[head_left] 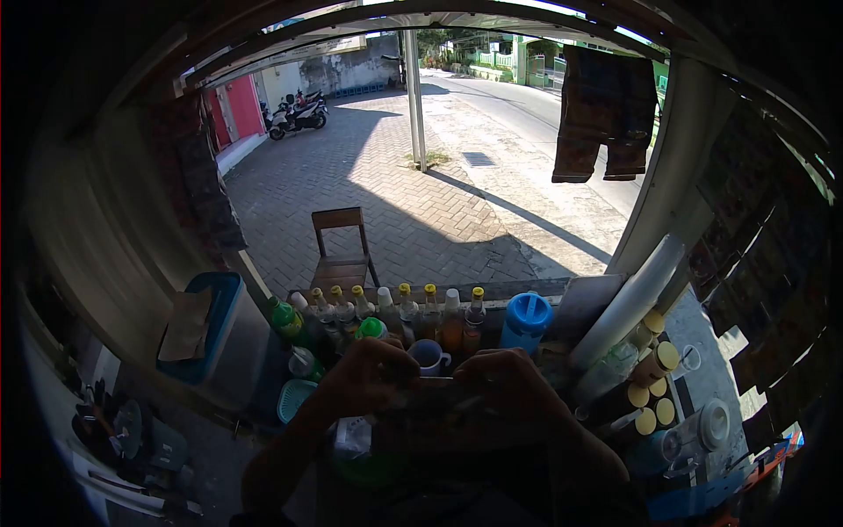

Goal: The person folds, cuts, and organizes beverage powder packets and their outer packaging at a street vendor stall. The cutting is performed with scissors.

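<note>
My left hand [373,376] is raised in front of me, its fingers pinched inward. Level with it, my right hand [509,379] pinches the other side. Between them stretches a thin, greyish see-through piece [435,395] that looks like plastic; shade hides its exact kind. Just beyond my fingers stands a pale mug [428,356] with its handle to the right. A green-capped container [371,328] is close behind my left hand. Below that hand lie a small clear packet [353,436] and a dark green round thing [364,470], both dim.
Several yellow- and white-capped bottles [408,307] line the counter's far edge beside a blue pitcher [527,322]. Lidded jars [654,364] stand to the right. At left are a blue-rimmed bin [230,325] and a turquoise basket [297,400]. A wooden chair [342,268] stands outside.
</note>
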{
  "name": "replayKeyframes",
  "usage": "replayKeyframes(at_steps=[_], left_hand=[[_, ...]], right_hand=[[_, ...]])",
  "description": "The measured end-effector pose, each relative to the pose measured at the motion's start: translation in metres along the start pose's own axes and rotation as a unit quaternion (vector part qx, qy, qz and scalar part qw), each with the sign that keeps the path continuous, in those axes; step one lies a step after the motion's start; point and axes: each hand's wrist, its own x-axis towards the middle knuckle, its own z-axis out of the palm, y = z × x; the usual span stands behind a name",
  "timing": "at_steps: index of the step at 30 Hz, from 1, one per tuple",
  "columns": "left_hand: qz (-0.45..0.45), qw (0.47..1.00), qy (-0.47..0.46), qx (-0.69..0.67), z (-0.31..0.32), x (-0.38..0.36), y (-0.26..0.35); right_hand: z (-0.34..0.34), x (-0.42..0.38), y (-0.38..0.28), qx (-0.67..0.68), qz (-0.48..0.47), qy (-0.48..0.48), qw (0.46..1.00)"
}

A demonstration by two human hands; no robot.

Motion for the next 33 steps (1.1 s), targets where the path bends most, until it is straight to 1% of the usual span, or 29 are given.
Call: replayKeyframes(at_steps=[1, 3, 4, 5, 6, 7, 8, 9, 10, 11, 13, 15, 16, 17, 18, 19, 20, 21, 22, 23, 24, 25, 26, 27, 28, 29, 31, 32, 33], left_hand=[[-0.008, 1.0, 0.009, 0.005, -0.002, -0.004, -0.001], [-0.014, 0.998, 0.01, -0.059, -0.003, -0.01, 0.001], [-0.003, 1.0, 0.013, -0.014, -0.004, -0.012, 0.004], [-0.01, 1.0, 0.022, -0.01, -0.006, -0.013, 0.005], [-0.018, 1.0, 0.018, 0.006, -0.006, -0.014, 0.005], [-0.026, 0.999, 0.013, 0.022, -0.008, -0.015, 0.006], [-0.073, 0.997, -0.011, 0.009, -0.012, -0.016, 0.007], [-0.08, 0.997, -0.005, 0.008, -0.014, -0.019, 0.007], [-0.089, 0.996, -0.018, 0.0, -0.016, -0.02, 0.005], [-0.1, 0.994, -0.034, -0.012, -0.016, -0.021, 0.004], [-0.07, 0.988, -0.032, -0.132, -0.017, -0.025, 0.001], [-0.09, 0.991, -0.037, -0.094, -0.015, -0.024, 0.011], [-0.096, 0.99, -0.036, -0.098, -0.012, -0.025, 0.016], [-0.094, 0.994, -0.009, -0.047, -0.009, -0.027, 0.021], [-0.091, 0.996, 0.016, 0.007, -0.007, -0.027, 0.027], [-0.1, 0.995, 0.013, 0.007, -0.004, -0.028, 0.035], [-0.077, 0.993, 0.062, 0.066, 0.0, -0.028, 0.045], [-0.054, 0.985, 0.107, 0.126, 0.004, -0.028, 0.051], [-0.048, 0.979, 0.11, 0.166, 0.003, -0.029, 0.054], [-0.052, 0.978, 0.105, 0.171, 0.001, -0.031, 0.057], [-0.074, 0.973, 0.129, 0.174, 0.0, -0.034, 0.061], [-0.096, 0.968, 0.152, 0.177, -0.001, -0.036, 0.066], [-0.118, 0.961, 0.154, 0.195, -0.003, -0.036, 0.078], [-0.123, 0.96, 0.155, 0.2, -0.006, -0.038, 0.079], [-0.117, 0.959, 0.162, 0.202, -0.011, -0.041, 0.079], [-0.11, 0.957, 0.17, 0.205, -0.016, -0.042, 0.081], [-0.154, 0.946, 0.206, 0.198, -0.027, -0.04, 0.09], [-0.159, 0.948, 0.215, 0.175, -0.036, -0.041, 0.095], [-0.164, 0.948, 0.228, 0.152, -0.044, -0.043, 0.1]], right_hand=[[0.0, 0.005, -0.005, 0.019, 0.003, -0.019, 1.0], [0.005, 0.015, -0.006, 0.045, -0.007, -0.044, 0.998], [0.008, 0.018, -0.001, 0.059, 0.016, -0.045, 0.997], [0.012, 0.02, 0.002, 0.072, 0.041, -0.045, 0.996], [0.012, 0.023, 0.001, 0.036, 0.0, -0.035, 0.999], [0.012, 0.027, 0.0, 0.04, -0.006, -0.042, 0.998], [0.011, 0.03, -0.002, 0.025, -0.029, -0.04, 0.998], [0.009, 0.033, -0.003, 0.01, -0.052, -0.038, 0.998], [0.007, 0.037, -0.001, 0.012, -0.055, -0.046, 0.997], [0.003, 0.04, 0.001, 0.035, -0.038, -0.071, 0.996], [-0.002, 0.042, 0.008, 0.063, -0.012, -0.106, 0.992], [-0.009, 0.047, 0.017, 0.104, -0.041, -0.123, 0.986], [-0.016, 0.047, 0.016, 0.11, -0.007, -0.145, 0.983], [-0.018, 0.045, 0.02, 0.115, -0.004, -0.15, 0.982], [-0.019, 0.043, 0.025, 0.102, -0.028, -0.145, 0.984], [-0.019, 0.041, 0.029, 0.091, -0.051, -0.137, 0.985], [-0.025, 0.04, 0.019, 0.119, -0.012, -0.145, 0.982], [-0.025, 0.038, 0.016, 0.129, -0.009, -0.145, 0.981], [-0.024, 0.039, 0.014, 0.095, -0.043, -0.126, 0.987], [-0.025, 0.041, 0.013, 0.059, -0.078, -0.103, 0.99], [-0.026, 0.046, 0.011, 0.05, -0.118, -0.107, 0.986], [-0.022, 0.05, 0.012, 0.06, -0.115, -0.102, 0.986], [-0.017, 0.055, 0.012, 0.067, -0.125, -0.081, 0.987], [-0.015, 0.061, 0.013, 0.074, -0.136, -0.064, 0.986], [-0.019, 0.068, 0.013, 0.093, -0.108, -0.112, 0.983], [-0.019, 0.077, 0.016, 0.097, -0.116, -0.116, 0.982], [-0.01, 0.095, 0.029, 0.259, -0.126, -0.07, 0.955], [0.004, 0.098, 0.047, 0.416, -0.176, -0.071, 0.889], [0.027, 0.095, 0.064, 0.415, -0.188, -0.089, 0.886]])
